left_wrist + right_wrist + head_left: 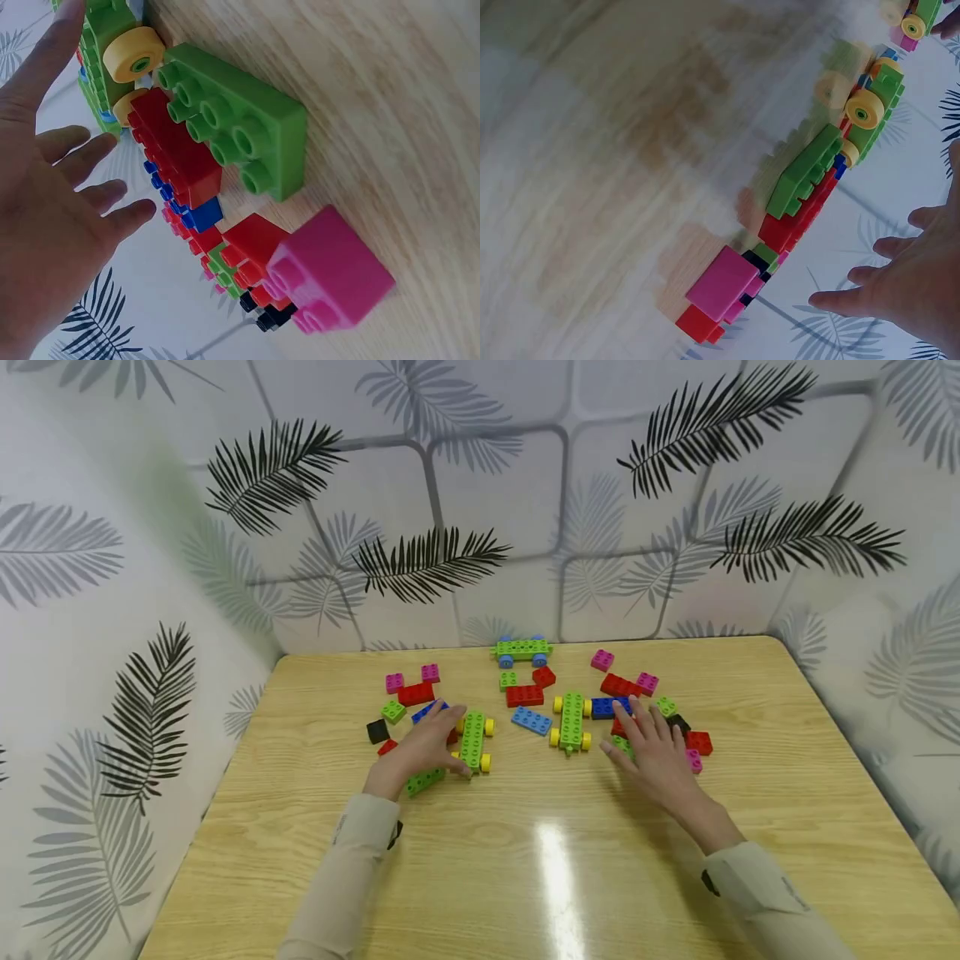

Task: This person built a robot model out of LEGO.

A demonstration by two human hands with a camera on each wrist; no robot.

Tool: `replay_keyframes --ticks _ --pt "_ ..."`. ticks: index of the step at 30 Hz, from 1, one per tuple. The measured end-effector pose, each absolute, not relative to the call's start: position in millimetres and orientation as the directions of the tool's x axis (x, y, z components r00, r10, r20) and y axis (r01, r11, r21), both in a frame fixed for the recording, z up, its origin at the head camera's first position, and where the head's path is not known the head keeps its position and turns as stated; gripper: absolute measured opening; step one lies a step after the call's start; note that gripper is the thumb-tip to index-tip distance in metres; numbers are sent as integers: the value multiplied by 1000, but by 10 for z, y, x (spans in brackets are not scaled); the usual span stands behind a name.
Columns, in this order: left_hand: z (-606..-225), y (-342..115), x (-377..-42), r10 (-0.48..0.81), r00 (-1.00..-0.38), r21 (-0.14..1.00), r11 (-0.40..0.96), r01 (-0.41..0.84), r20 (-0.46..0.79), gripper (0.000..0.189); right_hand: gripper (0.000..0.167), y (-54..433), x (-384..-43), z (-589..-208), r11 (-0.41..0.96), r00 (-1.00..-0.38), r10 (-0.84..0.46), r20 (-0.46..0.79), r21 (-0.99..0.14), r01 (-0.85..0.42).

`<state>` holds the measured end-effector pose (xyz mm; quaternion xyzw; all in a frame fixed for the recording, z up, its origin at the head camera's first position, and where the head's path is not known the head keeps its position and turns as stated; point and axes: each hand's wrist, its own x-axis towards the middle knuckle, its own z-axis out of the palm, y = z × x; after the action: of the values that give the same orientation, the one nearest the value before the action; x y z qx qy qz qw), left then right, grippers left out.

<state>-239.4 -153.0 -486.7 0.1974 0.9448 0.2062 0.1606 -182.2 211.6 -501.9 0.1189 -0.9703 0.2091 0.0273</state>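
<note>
My left hand [423,747] hovers at the left group of bricks, fingers spread around a green wheeled base [473,742] with yellow wheels. Its thumb lies near the base's front end; whether it touches is unclear. Below that palm are a green brick [240,124], a red brick [176,150] and a pink brick [337,270]. Over the right group my right hand [660,764] is spread with nothing in its grip. Partly under its fingers lie a blue brick [609,707] and a green brick [804,174]. A second yellow-wheeled green base [572,721] stands left of it.
At the back edge of the wooden table [315,860] stands a green base with blue wheels [522,650]. Before it lie a red brick [524,696] and a light blue brick [532,720]. A leaf-patterned covering [495,468] rises behind the table.
</note>
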Motion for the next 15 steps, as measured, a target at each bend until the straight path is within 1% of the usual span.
replay_keyframes --ticks 3,8,15 --pt "-4847 -1493 -2391 454 -860 455 833 315 -235 101 72 2098 -1821 -5044 879 -970 -225 98 -409 -245" --pt "-4837 -1406 -2365 488 -841 421 830 364 -235 95 71 2061 -1810 -5060 873 -968 -235 88 -418 -250" --pt "-4858 -1236 -2270 462 -859 407 844 350 -220 93 69 1926 -1806 -5066 869 -957 -269 104 -402 -288"
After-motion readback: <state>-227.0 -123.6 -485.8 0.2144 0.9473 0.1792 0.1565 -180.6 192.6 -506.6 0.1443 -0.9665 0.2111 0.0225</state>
